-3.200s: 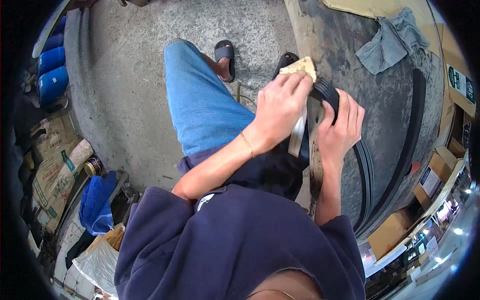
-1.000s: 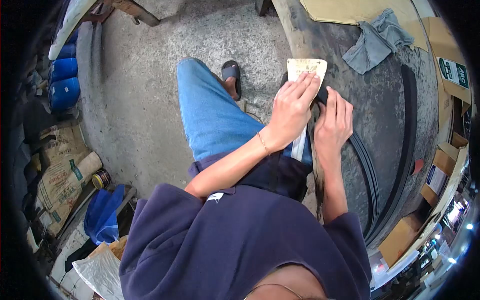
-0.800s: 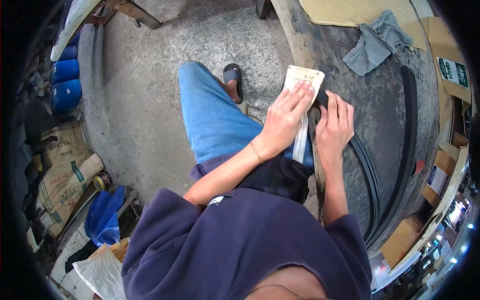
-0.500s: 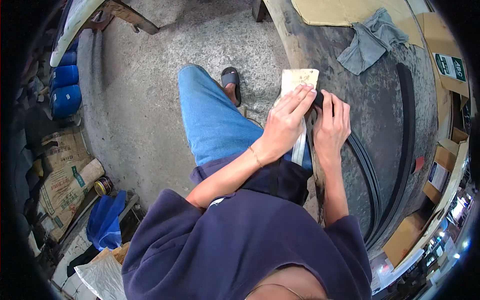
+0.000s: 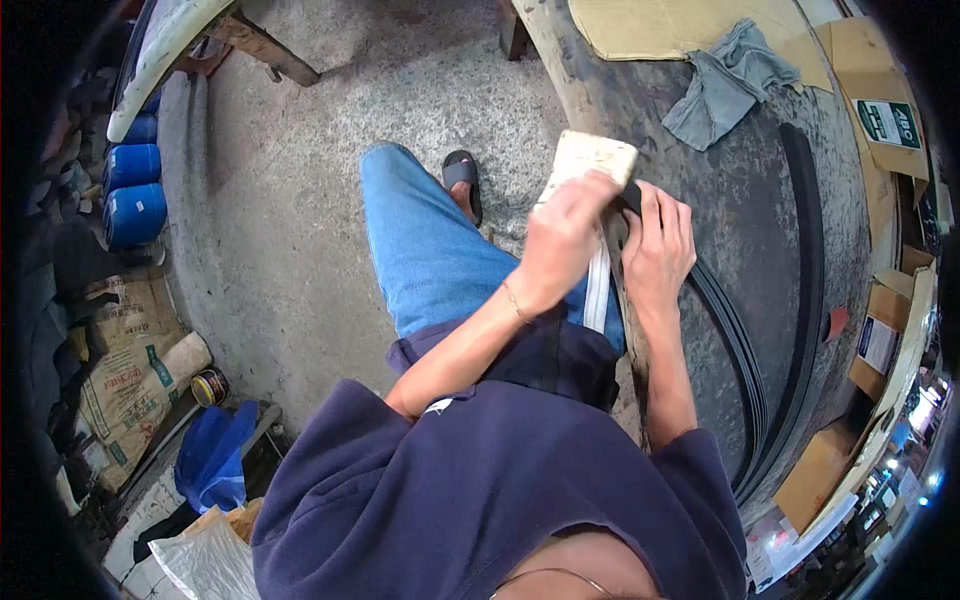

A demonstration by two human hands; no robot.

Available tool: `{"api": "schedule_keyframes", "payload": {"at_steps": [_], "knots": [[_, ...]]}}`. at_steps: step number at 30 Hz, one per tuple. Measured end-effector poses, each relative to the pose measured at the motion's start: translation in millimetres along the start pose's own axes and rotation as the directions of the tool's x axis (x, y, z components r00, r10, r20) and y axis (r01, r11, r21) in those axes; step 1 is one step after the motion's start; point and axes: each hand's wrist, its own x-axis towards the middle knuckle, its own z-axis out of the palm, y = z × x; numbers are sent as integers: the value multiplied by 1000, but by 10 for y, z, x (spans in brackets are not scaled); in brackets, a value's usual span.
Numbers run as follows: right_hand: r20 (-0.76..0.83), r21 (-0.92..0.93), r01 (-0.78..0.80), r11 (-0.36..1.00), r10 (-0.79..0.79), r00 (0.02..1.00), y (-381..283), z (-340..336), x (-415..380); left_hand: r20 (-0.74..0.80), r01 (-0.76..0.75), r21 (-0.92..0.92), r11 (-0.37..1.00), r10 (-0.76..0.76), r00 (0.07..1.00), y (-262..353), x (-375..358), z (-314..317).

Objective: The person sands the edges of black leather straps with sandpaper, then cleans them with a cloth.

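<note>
A cream-coloured block (image 5: 590, 155) with dark specks and stains lies at the table's near edge, its top tilted. My left hand (image 5: 565, 240) is over its lower part, blurred, with the fingers curled together; whatever they pinch is hidden. Beside it, my right hand (image 5: 658, 245) has its thumb and fingers closed on a black strip (image 5: 631, 197), of which only a short dark end shows next to the block. A white band (image 5: 597, 290) hangs below my left hand, over the jeans. Several thin black strips (image 5: 735, 335) curve along the table from behind my right hand.
The worn dark table (image 5: 745, 225) carries a grey rag (image 5: 725, 85), a cardboard sheet (image 5: 650, 28) and a wide black strip (image 5: 805, 230). Cardboard boxes (image 5: 880, 120) line its right side. Blue rolls (image 5: 135, 213), a sack (image 5: 125, 370) and a tin (image 5: 209, 387) are at left.
My left hand's fingers have gone from stretched flat across the block's edge to curled. More of the block shows, and it is slightly turned. My right hand has stayed nearly in place.
</note>
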Motion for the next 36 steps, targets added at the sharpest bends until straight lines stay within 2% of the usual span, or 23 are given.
{"api": "schedule_keyframes", "payload": {"at_steps": [1, 3, 4, 5, 7, 9, 10, 11, 13, 15, 16, 18, 19, 21, 22, 23, 26, 31, 34, 36], "knots": [[4, 19, 4, 1000, -4, 1000, -2, -8, -3, -13, 39, 50, 998, -39, 999, -106, 27, -52], [-14, 38, 7, 999, -6, 1000, 10, -15, 21, 82, 337, -8, 942, -335, 939, -254, 60, -184], [-1, 57, 14, 998, -14, 1000, 22, -27, 51, 32, 290, -119, 950, -288, 957, -287, 95, -201], [25, 77, 17, 997, -19, 999, 23, -62, 38, 37, 293, -115, 949, -290, 956, -299, 86, -213], [48, 96, 6, 995, -10, 999, 37, -84, 52, 250, 405, -385, 829, -329, 911, -286, 116, -232], [52, 127, 14, 992, -20, 998, 58, -85, 57, 301, 364, -320, 875, -270, 915, -325, 153, -255], [49, 122, 13, 992, -20, 999, 63, -89, 64, 262, 169, -281, 945, -94, 960, -382, 184, -240], [56, 123, 13, 992, -20, 998, 67, -92, 63, 233, -31, -235, 972, 88, 969, -423, 193, -220], [62, 125, 11, 992, -19, 998, 63, -97, 59, 228, 5, -286, 958, 63, 972, -369, 261, -228], [59, 133, 7, 991, -15, 998, 60, -97, 66, 269, -152, -154, 976, 189, 944, -359, 366, -278], [61, 131, 5, 991, -13, 998, 58, -97, 70, 270, -150, -157, 976, 188, 944, -383, 418, -299], [72, 146, 9, 989, -20, 997, 70, -113, 78, 352, -247, -112, 963, 271, 896, -463, 509, -330], [77, 139, 3, 990, -14, 997, 72, -129, 71, 354, -243, -121, 962, 271, 895, -485, 504, -344], [63, 139, 1, 990, -10, 998, 52, -123, 87, 375, -8, -151, 988, 65, 925, -532, 526, -378], [67, 141, -6, 990, -3, 998, 47, -117, 87, 360, 183, -282, 942, -73, 930, -500, 477, -362], [55, 141, 3, 990, -11, 998, 48, -110, 86, 365, 188, -279, 942, -77, 928, -506, 464, -376], [51, 140, 3, 990, -10, 999, 36, -107, 93, 234, -217, -178, 960, 255, 938, -469, 517, -374], [50, 137, -4, 991, -3, 999, 45, -107, 99, 306, -213, -55, 976, 219, 926, -530, 511, -362], [49, 137, -1, 991, -6, 999, 53, -77, 88, 182, -326, -78, 942, 335, 924, -424, 563, -366], [43, 136, -7, 991, 1, 999, 35, -96, 87, 187, -266, -44, 963, 270, 945, -450, 453, -297]]}}
